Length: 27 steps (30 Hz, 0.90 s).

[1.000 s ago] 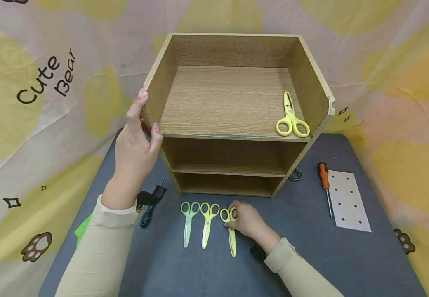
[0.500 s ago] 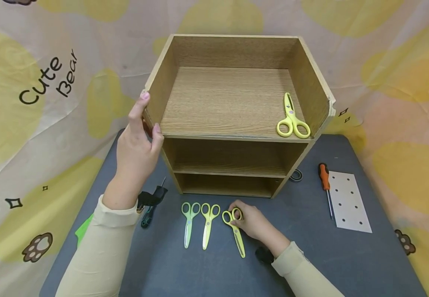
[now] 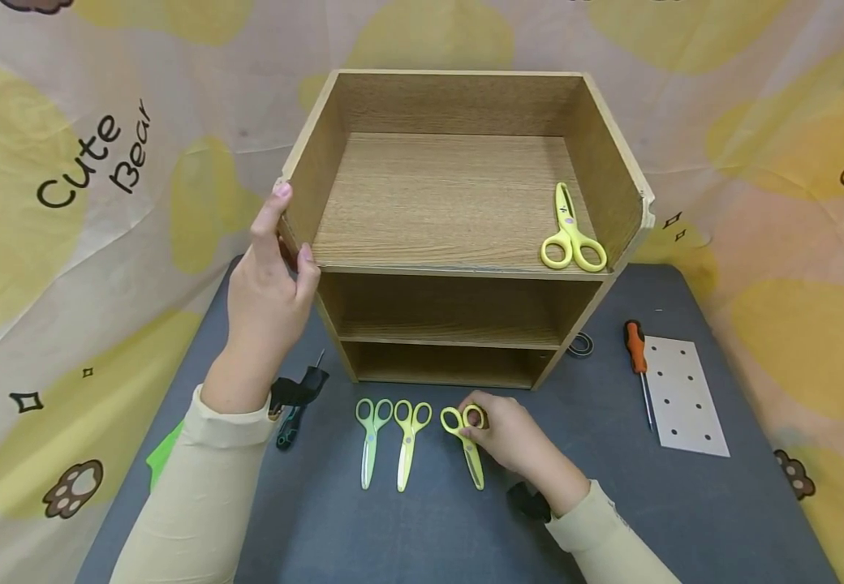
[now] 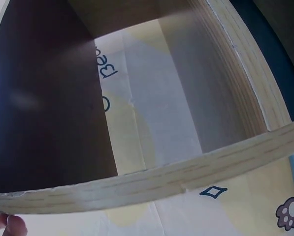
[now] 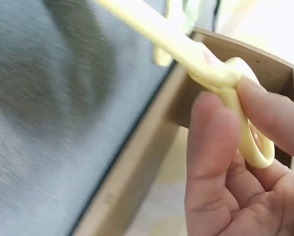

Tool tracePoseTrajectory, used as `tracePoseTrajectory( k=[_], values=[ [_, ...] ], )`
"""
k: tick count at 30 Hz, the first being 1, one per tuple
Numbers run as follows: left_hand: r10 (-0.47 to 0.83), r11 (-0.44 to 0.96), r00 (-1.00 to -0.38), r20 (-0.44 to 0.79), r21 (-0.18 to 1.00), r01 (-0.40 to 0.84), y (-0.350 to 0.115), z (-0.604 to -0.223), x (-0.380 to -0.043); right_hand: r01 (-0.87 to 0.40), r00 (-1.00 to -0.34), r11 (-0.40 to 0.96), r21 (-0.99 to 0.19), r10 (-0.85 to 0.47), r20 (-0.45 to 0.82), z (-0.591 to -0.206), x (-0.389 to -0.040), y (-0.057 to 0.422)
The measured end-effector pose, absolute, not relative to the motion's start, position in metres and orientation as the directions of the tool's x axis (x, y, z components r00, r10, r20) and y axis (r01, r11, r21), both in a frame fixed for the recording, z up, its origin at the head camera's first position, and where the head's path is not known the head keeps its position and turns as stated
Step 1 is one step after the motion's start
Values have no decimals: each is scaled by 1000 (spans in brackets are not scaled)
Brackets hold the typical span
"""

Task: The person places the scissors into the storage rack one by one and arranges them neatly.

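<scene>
A wooden shelf unit stands on the table, its wide top compartment facing up toward the head camera. My left hand grips the left side panel near its front corner; in the left wrist view only its fingertips show under the panel edge. Between thumb and fingers, my right hand pinches a pair of yellow scissors by the handle loops, blades pointing toward me. Left of it lie pale green scissors and another yellow pair. One more yellow pair lies in the top compartment at right.
An orange-handled screwdriver lies beside a white perforated sheet on the right. A dark-handled tool is near the left forearm. A black ring-shaped item shows behind the shelf's right side.
The right hand has shifted to the right with the yellow scissors, away from the other two pairs, and the blades have swung toward the right. The left hand stays on the shelf.
</scene>
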State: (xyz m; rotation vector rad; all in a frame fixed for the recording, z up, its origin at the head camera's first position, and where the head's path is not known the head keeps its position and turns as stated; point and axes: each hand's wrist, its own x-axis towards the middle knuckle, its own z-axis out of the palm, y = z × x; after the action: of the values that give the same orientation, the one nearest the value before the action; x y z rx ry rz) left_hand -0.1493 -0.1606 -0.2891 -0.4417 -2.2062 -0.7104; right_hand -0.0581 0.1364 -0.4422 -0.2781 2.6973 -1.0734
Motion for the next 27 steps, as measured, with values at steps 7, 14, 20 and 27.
tracePoseTrajectory(
  k=[7, 14, 20, 27],
  values=[
    [76, 781, -659, 749, 366, 506, -160, -289, -149, -130, -973, 721, -681, -226, -54, -409, -53, 139],
    [87, 780, -652, 753, 356, 514, -160, -290, -150, -251, -968, 721, -645, -201, 152, -378, -44, 145],
    [98, 783, -642, 760, 340, 521, -160, -290, -152, -482, -851, 682, -550, -215, 480, -357, -39, 153],
    [95, 788, -640, 763, 335, 517, -160, -290, -152, -640, -696, 602, -478, -189, 693, -334, -31, 158]
  ],
)
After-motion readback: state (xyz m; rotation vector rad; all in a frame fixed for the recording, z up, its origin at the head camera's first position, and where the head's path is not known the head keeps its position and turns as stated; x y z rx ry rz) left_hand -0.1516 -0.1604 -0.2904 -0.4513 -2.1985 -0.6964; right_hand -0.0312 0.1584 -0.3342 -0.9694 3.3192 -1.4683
